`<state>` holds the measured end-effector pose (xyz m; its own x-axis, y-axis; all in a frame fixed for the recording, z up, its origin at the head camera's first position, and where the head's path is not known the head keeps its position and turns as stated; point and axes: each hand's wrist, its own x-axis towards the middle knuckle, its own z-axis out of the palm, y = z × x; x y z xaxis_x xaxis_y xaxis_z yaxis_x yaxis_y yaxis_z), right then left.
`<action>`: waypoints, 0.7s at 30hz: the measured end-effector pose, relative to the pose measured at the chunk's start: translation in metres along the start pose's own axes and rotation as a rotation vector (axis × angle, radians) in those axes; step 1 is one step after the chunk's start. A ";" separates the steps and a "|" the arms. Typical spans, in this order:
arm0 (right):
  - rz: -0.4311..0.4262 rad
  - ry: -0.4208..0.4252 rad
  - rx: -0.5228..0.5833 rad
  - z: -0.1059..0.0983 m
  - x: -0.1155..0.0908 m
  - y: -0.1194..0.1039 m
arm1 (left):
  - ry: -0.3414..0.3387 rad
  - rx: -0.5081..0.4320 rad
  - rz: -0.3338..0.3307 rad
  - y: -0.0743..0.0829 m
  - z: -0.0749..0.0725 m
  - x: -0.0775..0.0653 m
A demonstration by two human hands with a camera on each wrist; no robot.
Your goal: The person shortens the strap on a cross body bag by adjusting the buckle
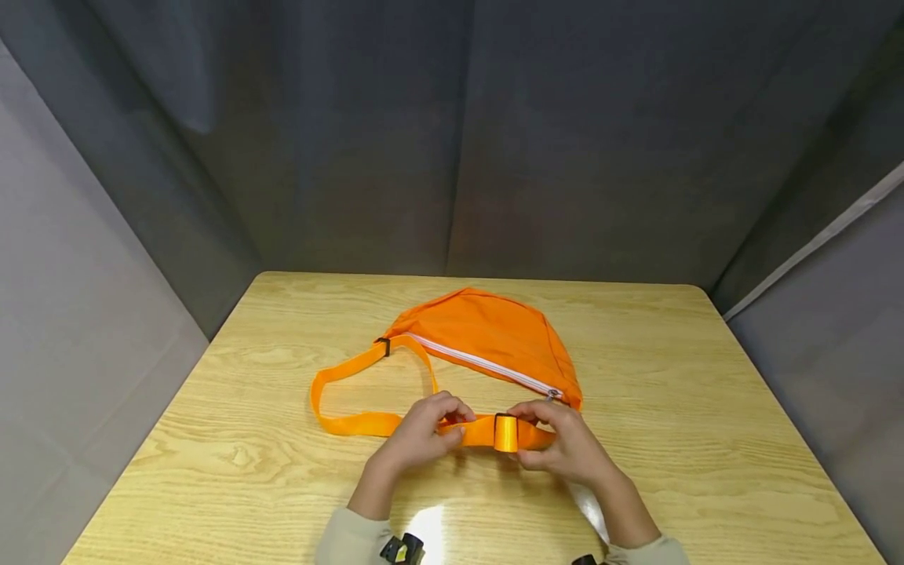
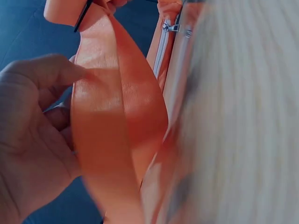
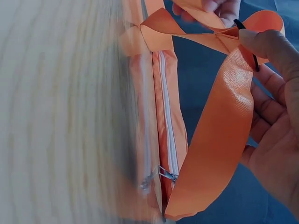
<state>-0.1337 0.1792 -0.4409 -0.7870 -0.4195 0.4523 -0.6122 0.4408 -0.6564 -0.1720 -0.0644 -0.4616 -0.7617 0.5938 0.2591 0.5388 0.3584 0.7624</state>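
An orange waist bag (image 1: 487, 326) lies on the table with its white zipper (image 1: 487, 365) facing the person. Its orange strap (image 1: 356, 424) loops out to the left and runs back between both hands. The left hand (image 1: 426, 430) pinches the strap between thumb and fingers. Close to it, the right hand (image 1: 561, 441) grips the strap beside a black slide buckle (image 1: 505, 433), through which a short loop of webbing bulges. In the right wrist view, the right thumb presses at the black buckle (image 3: 247, 44). The left wrist view shows the strap (image 2: 105, 102) against the left thumb.
A second black buckle (image 1: 384, 346) sits where the strap meets the bag's left end. The light wood table (image 1: 706, 439) extends on both sides of the bag. Dark grey curtains (image 1: 452, 141) hang behind it, with paler panels at left and right.
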 end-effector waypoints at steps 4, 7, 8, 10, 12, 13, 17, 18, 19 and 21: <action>-0.026 -0.006 0.033 0.000 0.002 -0.008 | -0.033 -0.097 -0.006 0.005 0.005 0.007; -0.027 -0.015 0.030 0.004 0.000 -0.001 | -0.059 -0.138 0.012 0.011 0.010 0.012; -0.027 -0.017 0.027 0.006 -0.001 0.002 | -0.059 -0.138 0.019 0.012 0.011 0.013; -0.021 -0.020 0.024 0.008 -0.003 0.007 | -0.050 -0.141 0.019 0.012 0.014 0.014; -0.019 -0.021 0.027 0.009 -0.004 0.011 | -0.035 -0.131 0.010 0.012 0.015 0.013; -0.021 -0.021 0.030 0.009 -0.004 0.013 | -0.030 -0.127 0.004 0.011 0.015 0.013; -0.043 -0.016 0.034 0.009 -0.004 0.016 | -0.016 -0.109 -0.009 0.008 0.014 0.010; -0.050 -0.012 0.030 0.009 -0.004 0.017 | -0.011 -0.108 -0.011 0.008 0.013 0.008; -0.056 -0.007 0.026 0.009 -0.004 0.017 | -0.006 -0.111 -0.014 0.007 0.012 0.007; -0.057 0.000 0.018 0.008 -0.004 0.017 | 0.004 -0.112 -0.020 0.004 0.009 0.004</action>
<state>-0.1403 0.1819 -0.4580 -0.7508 -0.4437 0.4894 -0.6547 0.4017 -0.6403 -0.1697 -0.0541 -0.4624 -0.7736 0.5842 0.2454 0.4798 0.2870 0.8291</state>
